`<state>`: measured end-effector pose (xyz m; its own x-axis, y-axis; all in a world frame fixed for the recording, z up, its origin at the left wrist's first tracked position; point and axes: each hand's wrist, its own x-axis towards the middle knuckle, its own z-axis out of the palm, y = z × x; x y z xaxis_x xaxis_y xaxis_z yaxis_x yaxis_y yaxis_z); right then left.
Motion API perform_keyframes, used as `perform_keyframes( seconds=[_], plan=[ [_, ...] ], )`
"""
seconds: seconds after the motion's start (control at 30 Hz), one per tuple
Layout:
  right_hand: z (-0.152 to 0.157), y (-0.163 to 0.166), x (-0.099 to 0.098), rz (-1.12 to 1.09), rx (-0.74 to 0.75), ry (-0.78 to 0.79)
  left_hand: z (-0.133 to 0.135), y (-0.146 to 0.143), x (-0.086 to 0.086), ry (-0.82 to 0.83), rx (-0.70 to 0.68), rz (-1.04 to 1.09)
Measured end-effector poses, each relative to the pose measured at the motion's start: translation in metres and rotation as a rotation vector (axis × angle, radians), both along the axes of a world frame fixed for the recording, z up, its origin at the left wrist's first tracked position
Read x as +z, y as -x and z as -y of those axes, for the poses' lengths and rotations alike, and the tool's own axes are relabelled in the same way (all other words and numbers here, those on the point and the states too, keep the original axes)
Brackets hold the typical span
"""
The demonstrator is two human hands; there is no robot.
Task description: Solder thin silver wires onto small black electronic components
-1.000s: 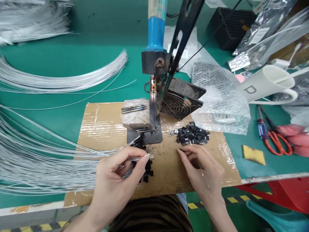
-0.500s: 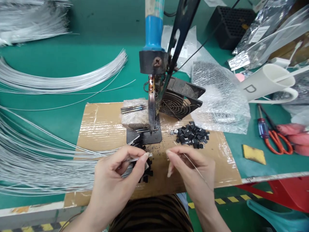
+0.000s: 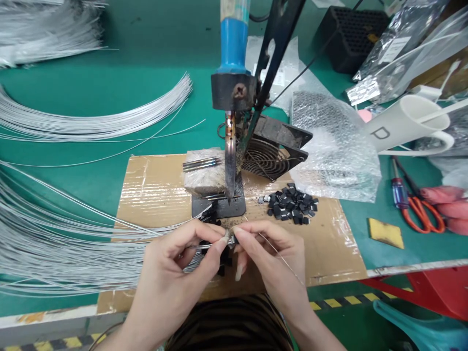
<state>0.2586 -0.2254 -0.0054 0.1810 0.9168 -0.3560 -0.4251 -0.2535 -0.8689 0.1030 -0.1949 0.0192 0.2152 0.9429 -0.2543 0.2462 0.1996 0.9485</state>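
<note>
In the head view my left hand (image 3: 179, 265) pinches a grey cable (image 3: 204, 247) near its end. My right hand (image 3: 276, 256) has its thumb and finger closed on a small black connector (image 3: 233, 240) with a metallic part, touching the left fingertips. A thin solder wire (image 3: 280, 254) runs across the right hand. Right above the fingers stands a soldering iron (image 3: 230, 161), its blue handle clamped upright and its tip pointing down. Under and behind the left hand lie grey cables (image 3: 91, 243) with black ends, partly hidden by that hand.
A pile of small black connectors (image 3: 292, 204) lies on the cardboard (image 3: 146, 195). Behind it sit a fan (image 3: 268, 156) and bubble wrap (image 3: 332, 146). To the right are a white mug (image 3: 398, 124), orange-handled scissors (image 3: 420, 214) and a yellow sponge (image 3: 385, 233). Another cable bundle (image 3: 109, 119) curves at left.
My right hand has moved left, bringing its fingertips against those of my left hand at the cable end. The left hand has hardly moved and keeps its pinch.
</note>
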Motion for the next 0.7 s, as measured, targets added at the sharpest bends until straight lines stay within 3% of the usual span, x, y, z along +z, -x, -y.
perform_keyframes(
  seconds=[0.37,0.6,0.7],
  plan=[
    [0.003,0.002,-0.004,0.057,-0.011,-0.039,0.002,-0.002,-0.003,-0.033,0.029,-0.014],
    [0.013,-0.007,-0.01,0.535,0.031,-0.245,-0.001,-0.005,-0.006,-0.045,0.046,-0.049],
    [0.016,-0.01,-0.009,0.588,0.052,-0.255,-0.004,-0.007,-0.006,-0.059,0.063,-0.065]
  ],
)
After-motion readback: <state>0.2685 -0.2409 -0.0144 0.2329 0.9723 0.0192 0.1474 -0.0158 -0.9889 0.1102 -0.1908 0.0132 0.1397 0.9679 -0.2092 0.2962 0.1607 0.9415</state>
